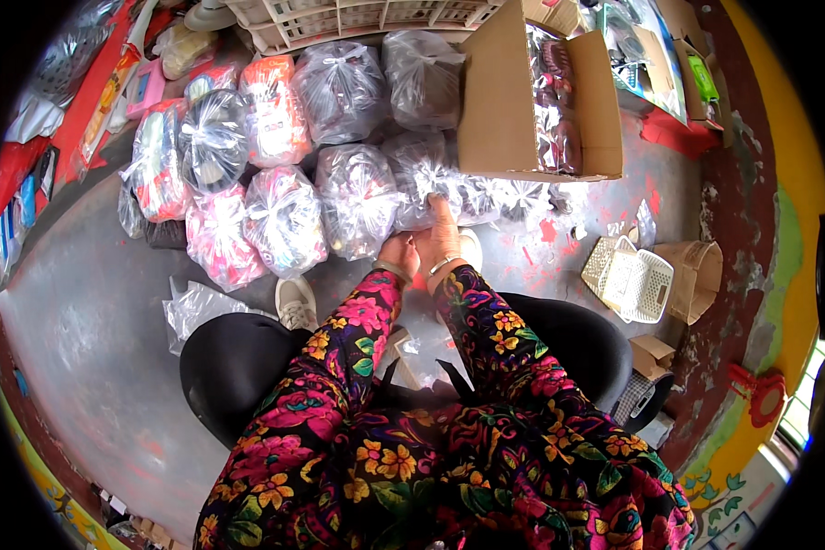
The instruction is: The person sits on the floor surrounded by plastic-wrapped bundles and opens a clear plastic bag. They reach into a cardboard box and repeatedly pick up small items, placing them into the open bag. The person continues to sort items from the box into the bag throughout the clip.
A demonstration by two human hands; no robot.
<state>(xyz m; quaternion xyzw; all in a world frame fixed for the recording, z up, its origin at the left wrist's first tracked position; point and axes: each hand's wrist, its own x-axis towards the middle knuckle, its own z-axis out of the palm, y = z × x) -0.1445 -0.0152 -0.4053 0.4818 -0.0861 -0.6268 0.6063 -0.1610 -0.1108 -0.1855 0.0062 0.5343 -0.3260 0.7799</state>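
Note:
My left hand [400, 253] and my right hand [442, 240] are close together between my knees, at the near edge of a group of filled clear plastic bags. The left hand's fingers are curled toward the right hand. One digit of my right hand stretches up against a clear bag [417, 156]; its other fingers are bent and mostly hidden. Whatever lies between the fingers is too small or hidden to name. Just left of the hands stands a knotted bag [352, 197] with red and white contents.
An open cardboard box [495, 110] with wrapped dark-red packs stands right of the bags. Behind them is a beige plastic crate [339, 20]. A white basket [640, 280] lies at right beside a brown carton [692, 280]. An empty-looking clear bag [206, 312] lies by my left knee.

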